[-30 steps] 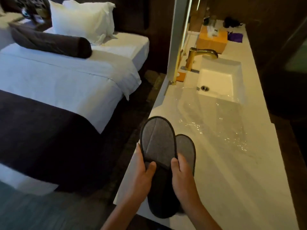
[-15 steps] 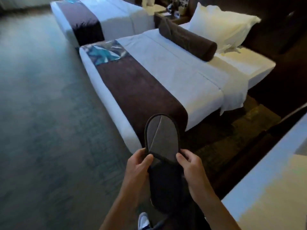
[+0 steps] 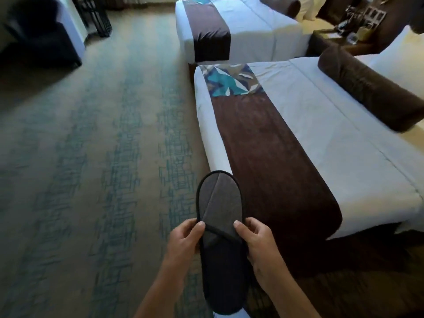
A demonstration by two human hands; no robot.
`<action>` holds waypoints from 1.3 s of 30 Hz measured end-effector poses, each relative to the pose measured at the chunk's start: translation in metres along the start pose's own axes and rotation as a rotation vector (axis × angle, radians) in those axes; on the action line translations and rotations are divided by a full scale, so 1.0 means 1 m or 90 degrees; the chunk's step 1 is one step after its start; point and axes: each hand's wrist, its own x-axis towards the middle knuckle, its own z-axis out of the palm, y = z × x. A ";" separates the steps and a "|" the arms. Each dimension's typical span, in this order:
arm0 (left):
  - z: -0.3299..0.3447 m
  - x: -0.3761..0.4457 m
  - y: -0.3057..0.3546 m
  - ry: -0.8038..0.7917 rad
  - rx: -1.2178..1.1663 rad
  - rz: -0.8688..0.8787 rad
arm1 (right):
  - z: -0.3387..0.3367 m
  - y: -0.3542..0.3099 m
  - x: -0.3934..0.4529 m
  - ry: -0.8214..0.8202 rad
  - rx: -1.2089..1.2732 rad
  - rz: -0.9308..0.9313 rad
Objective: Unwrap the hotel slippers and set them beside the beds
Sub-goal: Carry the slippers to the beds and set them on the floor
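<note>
I hold grey slippers with black trim stacked flat, toe pointing away from me, in front of my body above the carpet. My left hand pinches the left edge at mid length and my right hand pinches the right edge. Only the top slipper shows clearly; whatever lies under it is hidden. The near bed, white with a brown runner, lies just right of the slippers. A second bed stands farther back.
Patterned green and beige carpet spreads to the left. A dark armchair sits at the far left. A nightstand with small items stands between the beds. A brown bolster and white pillows lie on the near bed.
My view has swung left from the sink counter to the room and both beds. The slippers have stayed in both hands, carried away from the counter.
</note>
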 end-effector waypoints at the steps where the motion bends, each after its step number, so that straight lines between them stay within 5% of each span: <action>1: 0.000 0.021 0.007 0.012 -0.011 -0.002 | 0.007 -0.008 0.022 -0.003 0.002 0.003; 16: -0.033 0.332 0.158 0.075 -0.123 -0.002 | 0.136 -0.175 0.323 -0.134 -0.040 -0.014; 30: -0.131 0.672 0.321 0.018 -0.116 -0.011 | 0.325 -0.315 0.612 -0.126 -0.020 -0.006; 39: -0.129 0.884 0.418 -0.016 -0.141 -0.052 | 0.385 -0.413 0.808 -0.086 0.013 0.004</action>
